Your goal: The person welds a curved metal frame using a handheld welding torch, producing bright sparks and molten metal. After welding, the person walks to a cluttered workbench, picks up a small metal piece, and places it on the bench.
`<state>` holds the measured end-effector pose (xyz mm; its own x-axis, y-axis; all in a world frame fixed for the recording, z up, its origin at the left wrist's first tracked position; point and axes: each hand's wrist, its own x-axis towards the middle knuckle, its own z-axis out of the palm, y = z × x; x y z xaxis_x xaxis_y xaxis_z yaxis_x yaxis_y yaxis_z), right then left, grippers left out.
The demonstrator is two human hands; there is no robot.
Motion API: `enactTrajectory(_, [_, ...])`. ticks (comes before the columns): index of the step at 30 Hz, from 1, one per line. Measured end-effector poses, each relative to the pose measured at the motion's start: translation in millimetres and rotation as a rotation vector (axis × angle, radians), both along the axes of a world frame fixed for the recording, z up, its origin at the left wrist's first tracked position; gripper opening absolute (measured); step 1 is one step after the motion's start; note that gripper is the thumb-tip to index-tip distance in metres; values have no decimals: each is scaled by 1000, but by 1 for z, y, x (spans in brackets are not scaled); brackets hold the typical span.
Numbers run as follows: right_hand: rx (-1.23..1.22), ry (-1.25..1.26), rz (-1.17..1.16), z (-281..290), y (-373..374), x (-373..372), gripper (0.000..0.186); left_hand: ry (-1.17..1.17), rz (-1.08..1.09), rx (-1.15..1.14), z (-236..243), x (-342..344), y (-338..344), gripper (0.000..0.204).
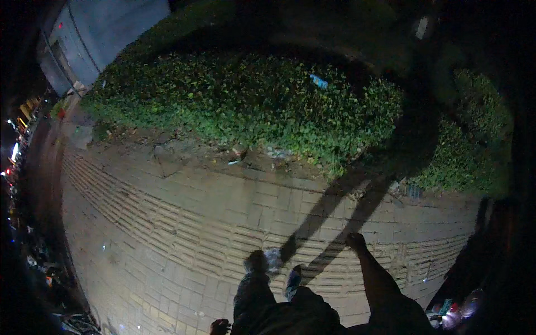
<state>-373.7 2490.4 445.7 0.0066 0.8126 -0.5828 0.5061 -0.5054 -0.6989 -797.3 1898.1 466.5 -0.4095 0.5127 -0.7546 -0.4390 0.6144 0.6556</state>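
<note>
Night view down onto a brick pavement, read from left to right. At the far left edge, small coloured street lights line a dark road, and a grey wall stands above them. A band of ribbed paving runs diagonally across the bricks toward the lower right, bordered above by a low clipped hedge, on which a scrap of blue litter lies. At the bottom edge the left hand hangs just beside the dark-trousered left leg; it is too small and dim to tell whether it is open or holds anything. Ahead of that leg, a pale patch lies on the ribbed band, touching or just beside the foot; whether it is litter or part of a shoe cannot be told. It lies up and to the right of the left hand and to the left of the right hand, roughly midway. A bluish shoe follows. Two long shadows slant up and right toward the hedge. The right hand reaches forward on a bare forearm; its rounded outline suggests curled fingers with nothing visible in them, but the dimness leaves this uncertain. Small coloured objects sit at the lower right.
</note>
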Motion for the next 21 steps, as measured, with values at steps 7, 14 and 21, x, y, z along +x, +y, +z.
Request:
enactTrajectory(7, [107, 113, 380, 53, 146, -297, 17, -277, 0, -526, -30, -73, 106, 28])
enactTrajectory(14, [-44, -226, 896, -41, 213, -421, 17, -153, 195, -137, -1, -262, 407, 25])
enactTrajectory(21, [-79, -385, 1317, 1, 250, -688, 33, -193, 468, -45, -7, -320, 528, 35])
